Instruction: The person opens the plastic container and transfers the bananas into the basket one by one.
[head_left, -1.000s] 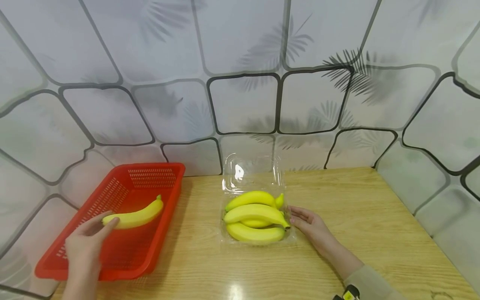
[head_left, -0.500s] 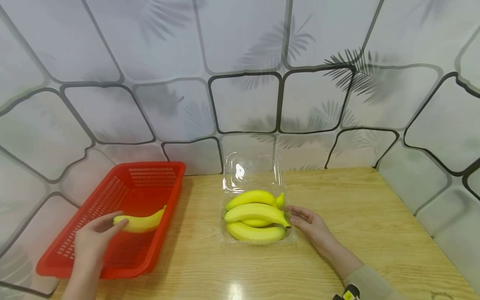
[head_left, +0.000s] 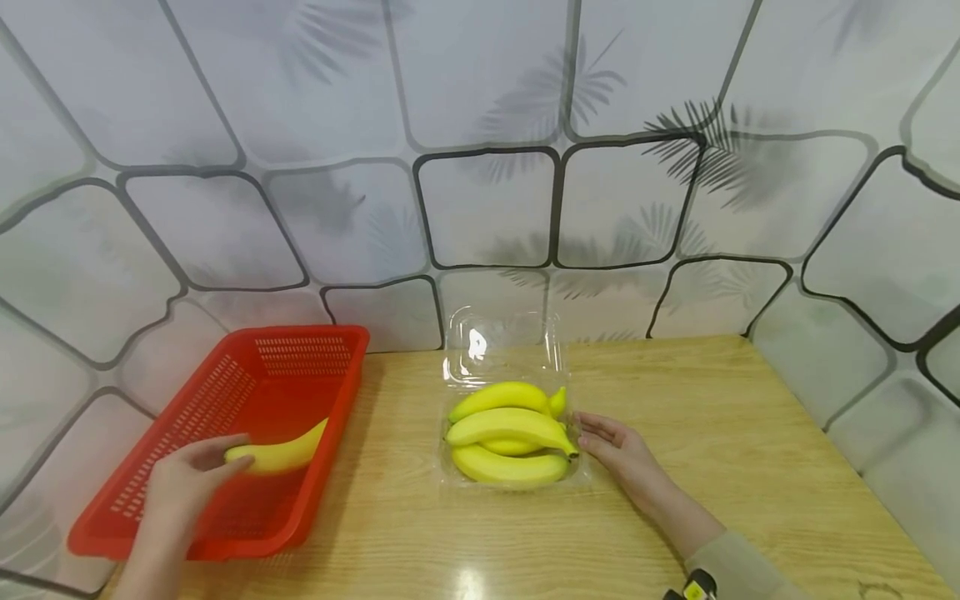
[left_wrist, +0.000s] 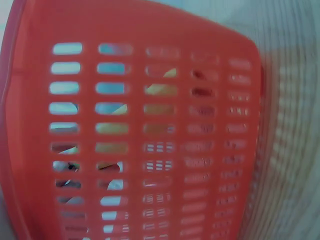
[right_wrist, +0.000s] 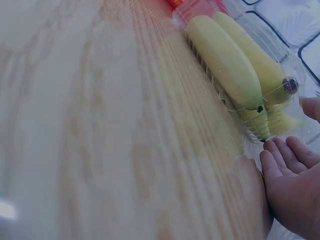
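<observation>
My left hand (head_left: 180, 483) is inside the red basket (head_left: 225, 548), with thumb and fingers pinching one end of a yellow banana (head_left: 281, 454). The banana's far end reaches the basket's right wall. In the left wrist view, the slotted basket wall (left_wrist: 135, 195) fills most of the picture and hides the hand; yellow shows through its slots. A clear plastic clamshell box (head_left: 506, 346) stands with its lid up, holding several bananas (head_left: 510, 427). My right hand (head_left: 622, 450) is at the box's right side, its extended fingertips at the wall (right_wrist: 275, 145) and its thumb apart from them.
The wooden table (head_left: 420, 542) carries both the basket on the left and the box in the middle. A patterned wall (head_left: 487, 208) rises right behind them, and side walls close in on the left and right.
My left hand has moved slightly right and lowered the banana deeper into the basket, so its tip now passes behind the right rim. My right hand stays at the box.
</observation>
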